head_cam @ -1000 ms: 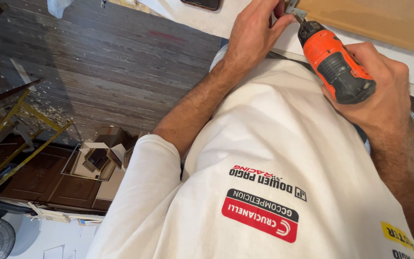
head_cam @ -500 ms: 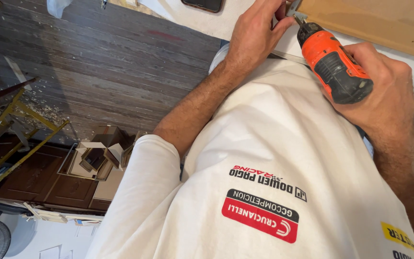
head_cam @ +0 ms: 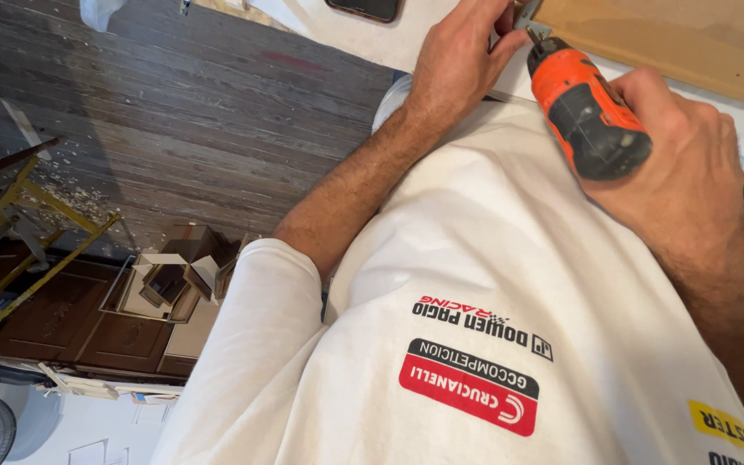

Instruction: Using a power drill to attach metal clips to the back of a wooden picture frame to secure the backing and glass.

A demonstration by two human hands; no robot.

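My right hand (head_cam: 691,172) grips the drill (head_cam: 583,108), left fingers (head_cam: 475,43) pinch the bracket (head_cam: 534,26) at the worktop (head_cam: 372,39) edge, screw seemingly not yet driven.

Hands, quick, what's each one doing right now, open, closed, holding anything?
Left hand: fingers pinched shut at the white panel's edge, by the driver's tip; what they pinch cannot be told.
Right hand: closed around the orange and black power screwdriver.

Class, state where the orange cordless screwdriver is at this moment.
In the head view, upper right: the orange cordless screwdriver sits in the right hand, its tip beside the left hand's fingertips, near the brown board.
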